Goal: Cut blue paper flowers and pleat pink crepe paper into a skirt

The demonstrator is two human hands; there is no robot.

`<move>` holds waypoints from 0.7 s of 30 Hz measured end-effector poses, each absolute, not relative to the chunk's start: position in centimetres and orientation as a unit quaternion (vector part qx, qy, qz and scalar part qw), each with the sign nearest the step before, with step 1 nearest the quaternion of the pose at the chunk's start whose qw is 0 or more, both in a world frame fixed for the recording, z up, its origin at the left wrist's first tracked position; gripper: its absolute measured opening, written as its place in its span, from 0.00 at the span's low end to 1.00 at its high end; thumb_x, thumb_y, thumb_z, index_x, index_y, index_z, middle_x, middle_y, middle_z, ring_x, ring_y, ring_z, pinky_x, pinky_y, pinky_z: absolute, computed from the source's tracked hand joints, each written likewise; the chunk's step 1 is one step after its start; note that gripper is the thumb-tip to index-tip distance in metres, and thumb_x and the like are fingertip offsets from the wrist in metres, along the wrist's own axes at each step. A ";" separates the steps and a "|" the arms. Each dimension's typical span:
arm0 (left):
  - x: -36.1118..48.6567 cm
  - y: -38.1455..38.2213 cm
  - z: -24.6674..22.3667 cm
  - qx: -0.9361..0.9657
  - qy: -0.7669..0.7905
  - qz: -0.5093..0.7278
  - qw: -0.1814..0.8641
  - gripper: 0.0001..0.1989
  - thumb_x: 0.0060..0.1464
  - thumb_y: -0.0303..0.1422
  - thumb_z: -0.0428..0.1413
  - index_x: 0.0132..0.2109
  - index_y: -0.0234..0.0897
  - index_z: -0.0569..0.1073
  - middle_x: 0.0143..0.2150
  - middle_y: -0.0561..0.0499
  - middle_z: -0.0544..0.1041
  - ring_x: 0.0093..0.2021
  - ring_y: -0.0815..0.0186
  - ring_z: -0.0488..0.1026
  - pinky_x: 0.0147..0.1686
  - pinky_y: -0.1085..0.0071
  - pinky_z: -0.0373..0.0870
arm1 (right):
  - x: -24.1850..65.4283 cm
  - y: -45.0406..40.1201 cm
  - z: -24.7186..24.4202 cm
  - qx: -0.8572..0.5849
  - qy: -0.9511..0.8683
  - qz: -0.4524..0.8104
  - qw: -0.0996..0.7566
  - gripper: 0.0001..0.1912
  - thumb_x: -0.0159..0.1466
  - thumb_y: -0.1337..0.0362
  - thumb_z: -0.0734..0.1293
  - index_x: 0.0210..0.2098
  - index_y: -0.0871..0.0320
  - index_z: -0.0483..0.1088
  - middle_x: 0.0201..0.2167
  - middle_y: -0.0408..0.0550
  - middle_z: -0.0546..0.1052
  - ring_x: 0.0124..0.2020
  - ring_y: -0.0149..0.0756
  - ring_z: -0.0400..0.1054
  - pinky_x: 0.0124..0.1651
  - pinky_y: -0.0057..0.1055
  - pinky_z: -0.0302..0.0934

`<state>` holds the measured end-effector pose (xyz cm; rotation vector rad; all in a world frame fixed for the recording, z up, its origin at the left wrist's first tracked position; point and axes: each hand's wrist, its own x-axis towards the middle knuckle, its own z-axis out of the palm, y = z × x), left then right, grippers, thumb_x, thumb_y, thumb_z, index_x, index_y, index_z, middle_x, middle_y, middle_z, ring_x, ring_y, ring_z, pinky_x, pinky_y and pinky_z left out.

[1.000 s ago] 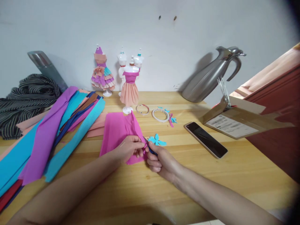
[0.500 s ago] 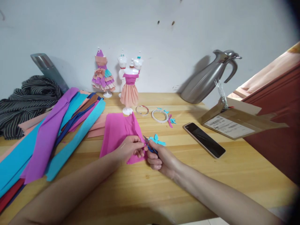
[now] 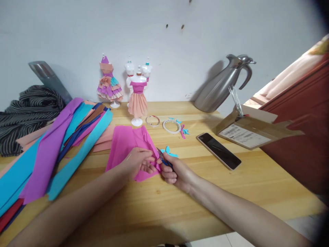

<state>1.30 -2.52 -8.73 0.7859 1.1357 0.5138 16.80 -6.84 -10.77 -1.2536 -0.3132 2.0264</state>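
Note:
A bright pink sheet of crepe paper (image 3: 123,144) lies on the wooden table, with its right side gathered under my fingers. My left hand (image 3: 140,161) rests over it, the fingers curled and pinched at the paper near its right edge. In my right hand (image 3: 177,171) is a small pair of thread snips (image 3: 164,160) with blue handles. The blades point up and away from me, close to the paper's edge and just right of my left fingertips. Small turquoise scraps (image 3: 171,152) lie just beyond my right hand.
Crepe strips (image 3: 48,147) are heaped on the left beside a striped cloth (image 3: 28,113). Mini dress forms (image 3: 138,99) stand behind, near rolls of tape (image 3: 171,132). To the right are a phone (image 3: 219,151), an open cardboard box (image 3: 246,132) and a steel jug (image 3: 218,87).
My left fingertips have drawn back slightly to the left, away from the snips. The snips stay at the paper's edge. The whole view has shifted a little.

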 end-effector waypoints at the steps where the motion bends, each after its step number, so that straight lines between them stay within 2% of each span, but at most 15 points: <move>1: 1.3 -2.4 -8.3 0.368 0.525 0.226 0.734 0.05 0.56 0.28 0.54 0.33 0.30 0.69 0.28 0.48 0.77 0.17 0.70 0.72 0.20 0.73 0.68 | 16.9 -6.8 -10.7 -0.485 -0.124 0.788 0.358 0.24 0.72 0.54 0.51 0.27 0.60 0.66 0.10 0.32 0.50 0.10 0.21 0.35 0.14 0.18 0.31; 4: 1.5 -1.6 -7.4 0.402 0.542 0.184 0.714 0.09 0.61 0.30 0.50 0.33 0.30 0.68 0.28 0.48 0.77 0.17 0.71 0.70 0.22 0.72 0.68 | 17.2 -6.6 -10.9 -0.486 -0.130 0.789 0.352 0.24 0.72 0.54 0.51 0.27 0.60 0.65 0.10 0.31 0.50 0.10 0.21 0.35 0.14 0.19 0.30; 8: 1.9 0.5 -7.8 0.414 0.561 0.154 0.700 0.14 0.61 0.31 0.49 0.28 0.31 0.68 0.19 0.50 0.73 0.14 0.71 0.66 0.19 0.74 0.62 | 17.2 -6.4 -11.2 -0.483 -0.135 0.790 0.352 0.23 0.72 0.54 0.52 0.27 0.59 0.65 0.10 0.31 0.50 0.10 0.21 0.35 0.14 0.19 0.30; 11: 2.3 2.0 -9.0 0.420 0.568 0.150 0.692 0.14 0.59 0.32 0.52 0.26 0.32 0.68 0.17 0.50 0.72 0.14 0.72 0.64 0.18 0.75 0.58 | 17.1 -6.1 -11.2 -0.482 -0.130 0.792 0.352 0.25 0.72 0.54 0.51 0.26 0.60 0.66 0.10 0.31 0.50 0.10 0.21 0.35 0.14 0.19 0.30; 15: 2.5 3.0 -10.4 0.427 0.562 0.164 0.689 0.10 0.52 0.28 0.56 0.24 0.32 0.69 0.16 0.52 0.72 0.12 0.74 0.62 0.15 0.76 0.54 | 17.0 -5.5 -11.4 -0.475 -0.119 0.799 0.348 0.26 0.72 0.54 0.49 0.27 0.60 0.67 0.10 0.32 0.50 0.10 0.21 0.35 0.14 0.20 0.31; 21: 2.0 3.2 -11.2 0.421 0.542 0.203 0.699 0.11 0.49 0.27 0.56 0.20 0.33 0.68 0.15 0.52 0.71 0.12 0.73 0.65 0.14 0.78 0.56 | 16.4 -4.6 -12.0 -0.451 -0.105 0.816 0.345 0.24 0.71 0.56 0.51 0.27 0.61 0.68 0.10 0.32 0.50 0.10 0.21 0.35 0.14 0.19 0.32</move>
